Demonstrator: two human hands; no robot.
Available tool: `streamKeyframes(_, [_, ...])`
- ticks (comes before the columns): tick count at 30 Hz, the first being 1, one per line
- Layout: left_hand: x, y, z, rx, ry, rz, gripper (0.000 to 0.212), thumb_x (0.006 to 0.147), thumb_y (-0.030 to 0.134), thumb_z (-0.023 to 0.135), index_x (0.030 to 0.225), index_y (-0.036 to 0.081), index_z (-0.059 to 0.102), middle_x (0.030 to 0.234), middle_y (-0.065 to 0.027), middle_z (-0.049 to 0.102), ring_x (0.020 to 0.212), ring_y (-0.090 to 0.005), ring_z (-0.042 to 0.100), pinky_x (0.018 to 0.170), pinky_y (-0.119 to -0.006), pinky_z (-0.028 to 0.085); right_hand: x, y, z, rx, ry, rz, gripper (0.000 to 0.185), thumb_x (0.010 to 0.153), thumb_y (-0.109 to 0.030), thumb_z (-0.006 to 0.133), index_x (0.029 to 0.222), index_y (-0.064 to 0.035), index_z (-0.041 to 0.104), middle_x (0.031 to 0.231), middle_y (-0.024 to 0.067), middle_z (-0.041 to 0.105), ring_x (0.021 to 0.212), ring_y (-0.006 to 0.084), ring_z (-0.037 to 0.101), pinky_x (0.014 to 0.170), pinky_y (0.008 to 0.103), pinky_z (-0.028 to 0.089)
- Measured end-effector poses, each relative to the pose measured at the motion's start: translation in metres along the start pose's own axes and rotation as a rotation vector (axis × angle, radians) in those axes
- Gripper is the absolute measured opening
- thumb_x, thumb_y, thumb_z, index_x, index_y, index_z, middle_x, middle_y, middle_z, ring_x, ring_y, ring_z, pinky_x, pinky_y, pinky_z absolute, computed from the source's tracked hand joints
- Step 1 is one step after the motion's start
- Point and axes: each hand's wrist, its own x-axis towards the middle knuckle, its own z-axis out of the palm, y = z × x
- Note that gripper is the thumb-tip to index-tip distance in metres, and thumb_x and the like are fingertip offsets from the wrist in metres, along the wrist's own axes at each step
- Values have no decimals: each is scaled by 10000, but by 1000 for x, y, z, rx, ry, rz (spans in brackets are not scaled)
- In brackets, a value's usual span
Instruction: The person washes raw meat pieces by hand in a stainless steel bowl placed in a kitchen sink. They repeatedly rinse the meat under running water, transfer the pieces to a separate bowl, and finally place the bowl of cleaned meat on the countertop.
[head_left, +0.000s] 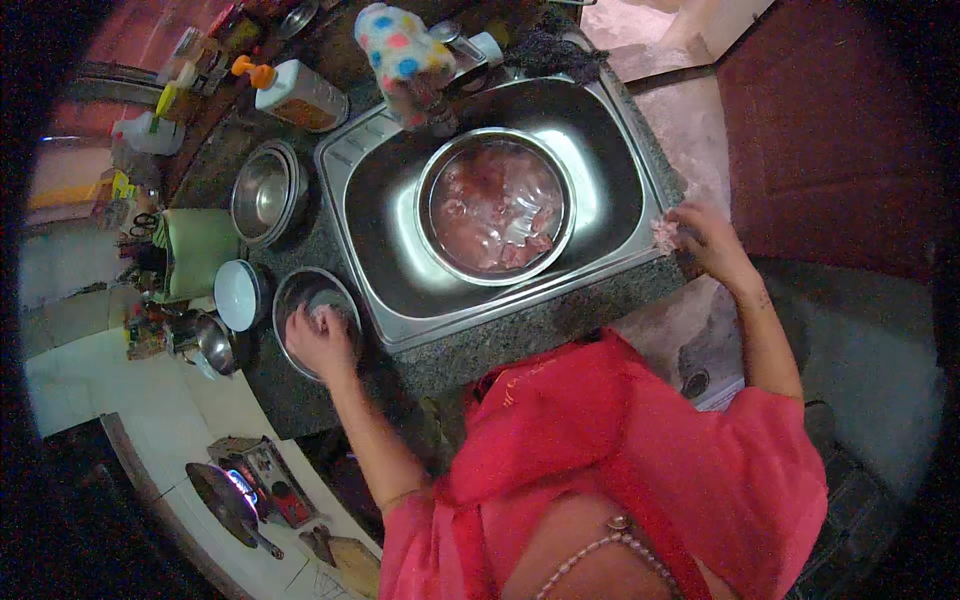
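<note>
A round steel basin stands in the steel sink. Pieces of raw meat lie in its reddish water. My left hand reaches into a steel bowl on the counter left of the sink. Something pale pink shows at its fingertips; whether they grip it is unclear. To the right, just past the sink's rim, my right hand pinches a small pale pink piece of meat.
Stacked steel bowls, a white bowl and a pump bottle stand left of the sink. A spotted cloth hangs at its back edge. Lower left, a pan sits by the lit flame of a gas stove.
</note>
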Motion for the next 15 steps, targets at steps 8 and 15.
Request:
streamKeyframes(8, [-25,132,151,-980,-913,-385,374,776,96,577,1123,22,460,914,-98,586,817,-190,572,693,-302,473,75,-50,39,208,-39,-84,191,803,-188,545,900,-27,583,827,150,572,830,321,550,750,369,441])
streamKeyframes(15, [-62,161,265,-638,-965,-582,1090,515,127,769,1376,121,100,1382,-201,112,1203,-340,304,923,-398,363,162,-50,192,475,-174,206,540,776,-254,587,1210,-4,383,1157,216,480,1065,296,480,897,345,382])
